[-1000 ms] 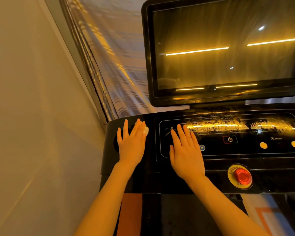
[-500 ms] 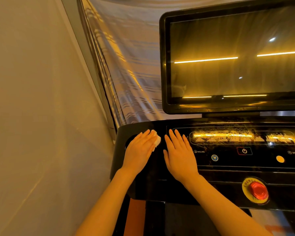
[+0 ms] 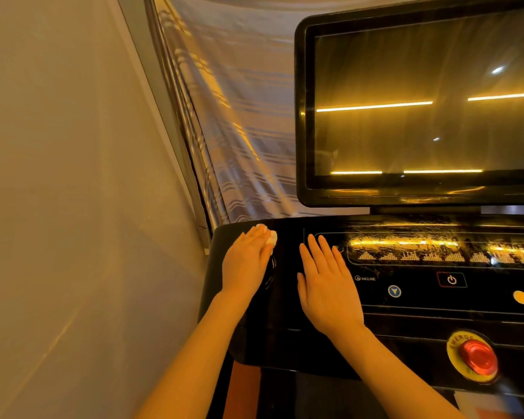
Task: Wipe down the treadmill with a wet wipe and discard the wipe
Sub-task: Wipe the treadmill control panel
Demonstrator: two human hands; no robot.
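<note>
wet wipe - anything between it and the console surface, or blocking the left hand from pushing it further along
Nothing visible. The left hand presses the wet wipe flat on the console. The right hand lies flat beside it, to its right, apart.

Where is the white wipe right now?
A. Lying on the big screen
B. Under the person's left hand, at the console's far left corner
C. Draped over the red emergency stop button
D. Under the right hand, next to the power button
B: the white wet wipe peeks out from beneath the fingers of the left hand, pressed flat on the black treadmill console near its far left corner; the right hand rests flat with nothing under it.
</note>
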